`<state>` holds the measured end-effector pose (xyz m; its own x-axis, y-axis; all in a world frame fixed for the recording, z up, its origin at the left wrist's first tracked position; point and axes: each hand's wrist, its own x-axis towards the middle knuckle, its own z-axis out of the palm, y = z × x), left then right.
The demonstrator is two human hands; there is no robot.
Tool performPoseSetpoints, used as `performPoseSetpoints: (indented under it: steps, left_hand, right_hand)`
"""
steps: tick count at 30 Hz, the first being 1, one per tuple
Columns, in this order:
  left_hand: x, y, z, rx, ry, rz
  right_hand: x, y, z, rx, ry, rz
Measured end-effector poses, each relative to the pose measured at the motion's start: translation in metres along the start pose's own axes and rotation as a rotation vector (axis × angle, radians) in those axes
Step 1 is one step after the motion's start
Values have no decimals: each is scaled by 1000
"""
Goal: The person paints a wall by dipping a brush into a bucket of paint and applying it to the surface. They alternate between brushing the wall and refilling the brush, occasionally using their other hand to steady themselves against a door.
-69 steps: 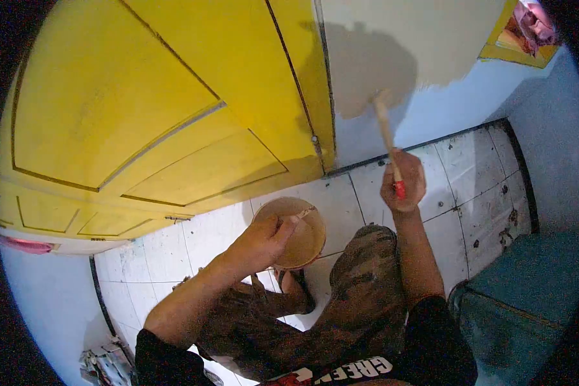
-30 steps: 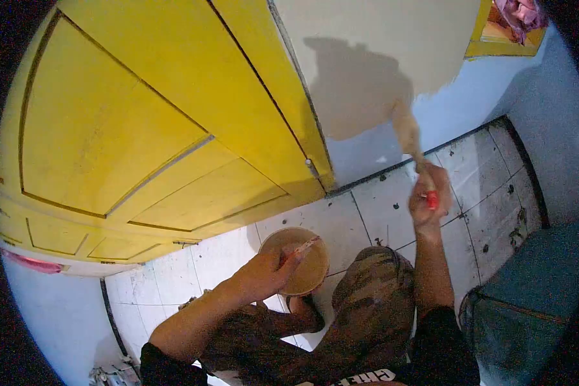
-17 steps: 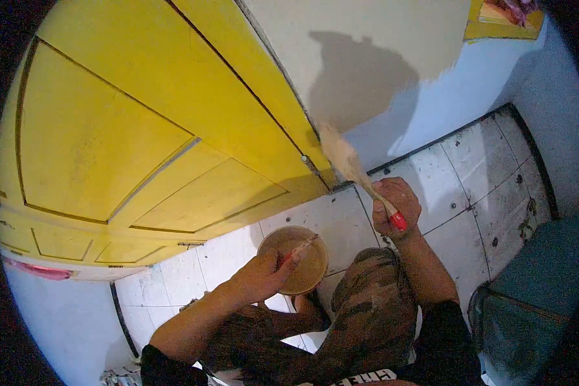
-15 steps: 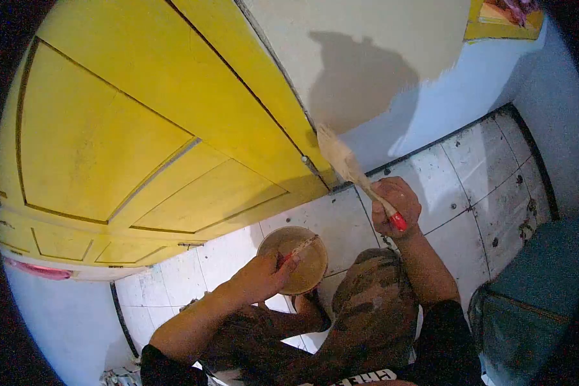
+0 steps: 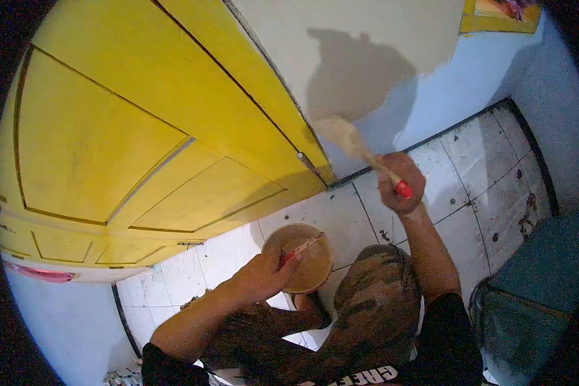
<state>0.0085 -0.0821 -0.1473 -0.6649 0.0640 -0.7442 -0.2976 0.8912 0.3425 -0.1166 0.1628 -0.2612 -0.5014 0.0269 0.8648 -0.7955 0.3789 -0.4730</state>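
The brush (image 5: 344,136) lies toward one o'clock, its bristles at or very near the lower edge of the beige coat (image 5: 367,19), just beside the yellow frame (image 5: 258,90). Blur hides whether they touch the wall. Here a light, even pressure with the bristle edge turned along the frame would suit best, keeping beige off the yellow. Long overlapping strokes across the ragged border with the pale blue wall (image 5: 434,106) should leave fewer ridges, and a moderate load on the bristles would limit drips onto the floor tiles (image 5: 328,209).

The right hand (image 5: 414,172) is toward three o'clock, its fingers closed around the brush handle near the red end. The forearm rises from about five o'clock, and the brush slants from the hand toward ten o'clock. A loose wrist would help the stroke stay smooth.

The left hand (image 5: 260,278) sits near seven o'clock, fingers narrow around a slim red-handled tool (image 5: 310,244) that points toward two o'clock over the bucket (image 5: 331,258). I cannot tell whether those fingers also grip the bucket, which is at six o'clock beside the knee (image 5: 376,276).
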Motion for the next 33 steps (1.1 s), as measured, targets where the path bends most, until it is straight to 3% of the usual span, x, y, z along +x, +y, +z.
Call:
performPoseSetpoints:
  steps: [2, 7, 9, 11, 13, 16, 18, 19, 21, 23, 25, 27, 30, 31, 33]
  left_hand:
    - [-4, 5, -2, -11, 1, 15]
    - [0, 4, 0, 2, 46, 76]
    - [2, 7, 0, 1, -46, -30]
    - [3, 7, 1, 40, -43, -6]
    - [2, 6, 1, 68, -22, 13]
    - [-2, 8, 0, 60, 20, 48]
    - [-3, 13, -3, 40, -17, 32]
    - [-4, 16, -4, 42, -25, 34]
    - [-4, 20, -7, 9, -72, 3]
    - [-1, 19, -6, 35, -59, 2]
    - [-1, 18, -4, 59, -53, -4]
    - [-2, 19, -3, 41, -39, 0]
    - [-4, 25, -7, 53, -73, -1]
    - [-5, 24, -6, 49, -67, 4]
    - [-7, 20, -2, 56, 27, 119]
  right_hand:
    - [0, 6, -9, -86, -18, 68]
    - [1, -5, -11, -38, -69, 1]
    - [5, 0, -8, -45, -176, -85]
    - [4, 14, -20, -148, -263, -1]
    - [-4, 35, -29, -16, 65, 43]
    - [-2, 37, -56, -19, 156, 63]
    - [13, 25, -69, -417, 247, 6]
    - [12, 25, -69, -424, 244, 12]
    - [10, 27, -59, -616, 51, 71]
    - [-1, 22, -36, -441, -57, -5]
    - [-4, 8, -16, -546, -174, -94]
    - [-3, -6, -4, -66, -64, -122]
    - [-2, -11, -15, 48, -100, -40]
    - [-4, -4, -21, 47, -103, -48]
    - [1, 12, -38, -324, -288, -61]
